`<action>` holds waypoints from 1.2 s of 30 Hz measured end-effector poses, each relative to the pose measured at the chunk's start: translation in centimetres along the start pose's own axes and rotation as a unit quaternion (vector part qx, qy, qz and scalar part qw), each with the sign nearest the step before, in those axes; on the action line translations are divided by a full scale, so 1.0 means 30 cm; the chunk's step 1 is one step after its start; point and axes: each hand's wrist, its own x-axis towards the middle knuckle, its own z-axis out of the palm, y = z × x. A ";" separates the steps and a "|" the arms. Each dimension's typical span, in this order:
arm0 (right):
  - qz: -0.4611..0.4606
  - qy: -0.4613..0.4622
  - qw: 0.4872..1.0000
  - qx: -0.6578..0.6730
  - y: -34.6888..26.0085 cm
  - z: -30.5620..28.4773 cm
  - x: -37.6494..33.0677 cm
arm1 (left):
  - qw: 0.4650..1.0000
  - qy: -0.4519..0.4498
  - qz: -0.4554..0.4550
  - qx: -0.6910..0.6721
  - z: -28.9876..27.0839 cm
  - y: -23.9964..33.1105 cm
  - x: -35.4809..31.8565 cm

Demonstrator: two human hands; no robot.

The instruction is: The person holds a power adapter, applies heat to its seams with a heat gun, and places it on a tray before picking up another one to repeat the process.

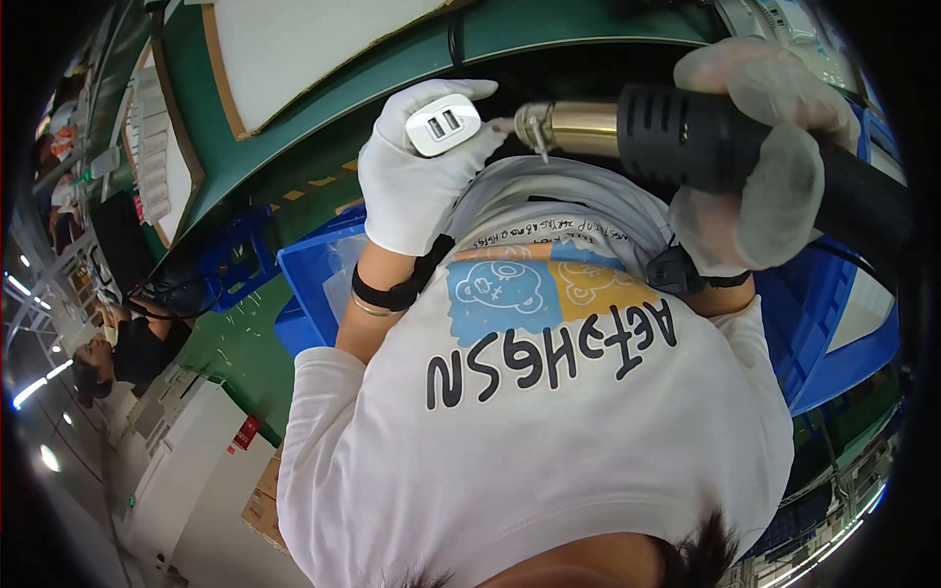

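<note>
A small white USB charger (452, 137) with two ports facing up sits in my left hand (404, 186), its white-gloved fingers and thumb closed around the sides. My right hand (774, 201), in a glove with translucent finger coverings, is wrapped round the black body of a hot air gun (642, 137). The gun lies nearly level, its brass-coloured nozzle (578, 127) pointing left at the charger. A narrow metal fitting at the nozzle's end comes close to my left fingertips; whether it touches them I cannot tell. Black bands circle both my wrists.
Beyond my hands runs the curved edge of a green workbench (343, 98), with a white board (294, 49) on it. Blue bins stand at my left (312, 274) and right (818, 323). A black cable hangs by the right bin. Another person (147, 343) works far left, near a blue stool (235, 260).
</note>
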 end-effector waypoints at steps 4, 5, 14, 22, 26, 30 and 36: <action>-0.016 -0.043 0.996 -0.071 -0.021 -0.005 -0.001 | 0.997 0.032 0.023 0.066 0.005 -0.005 0.001; -0.027 -0.064 0.993 -0.092 -0.026 -0.007 0.001 | 0.996 0.036 0.031 0.075 0.005 -0.011 0.003; -0.058 -0.122 0.989 -0.062 0.003 -0.024 0.026 | 0.988 0.061 0.077 0.121 0.000 -0.049 0.016; -0.027 -0.075 0.997 -0.003 -0.006 0.043 0.002 | 0.986 0.054 0.098 0.124 -0.006 -0.072 0.017; -0.033 -0.042 0.999 -0.006 0.009 0.038 -0.012 | 0.993 0.046 0.080 0.077 -0.004 -0.072 0.016; -0.033 -0.039 0.998 -0.036 0.003 0.046 -0.012 | 0.989 0.052 0.093 0.101 -0.008 -0.078 0.015; -0.038 -0.030 0.997 0.060 0.045 0.027 -0.021 | 0.993 0.058 0.073 0.079 -0.008 -0.076 0.018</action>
